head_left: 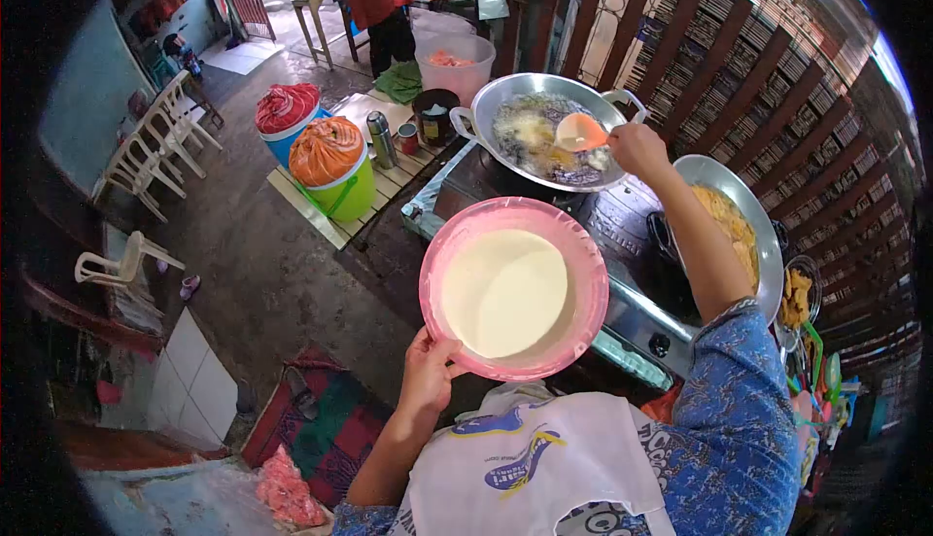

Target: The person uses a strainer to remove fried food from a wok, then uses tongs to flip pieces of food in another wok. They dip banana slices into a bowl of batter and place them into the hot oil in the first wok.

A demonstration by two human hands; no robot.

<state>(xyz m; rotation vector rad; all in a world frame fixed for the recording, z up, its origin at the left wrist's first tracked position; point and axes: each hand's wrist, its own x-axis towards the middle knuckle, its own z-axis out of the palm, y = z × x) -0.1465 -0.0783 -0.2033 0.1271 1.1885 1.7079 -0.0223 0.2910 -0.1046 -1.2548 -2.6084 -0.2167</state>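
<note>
Right in front of me, I see the pink bowl (515, 210) of pale batter, held up between the body and the big wok (501, 92). The left hand (428, 371) grips its near rim. The right hand (637, 147) is closed on an orange ladle (581, 131) over the wok's oil. Fried bits lie in a silver pan (714, 172) nearby.

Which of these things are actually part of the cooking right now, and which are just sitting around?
In use: pink bowl in left hand, batter, ladle in right hand, frying pan.
Lying about: green bucket, flask, white chairs.
</note>
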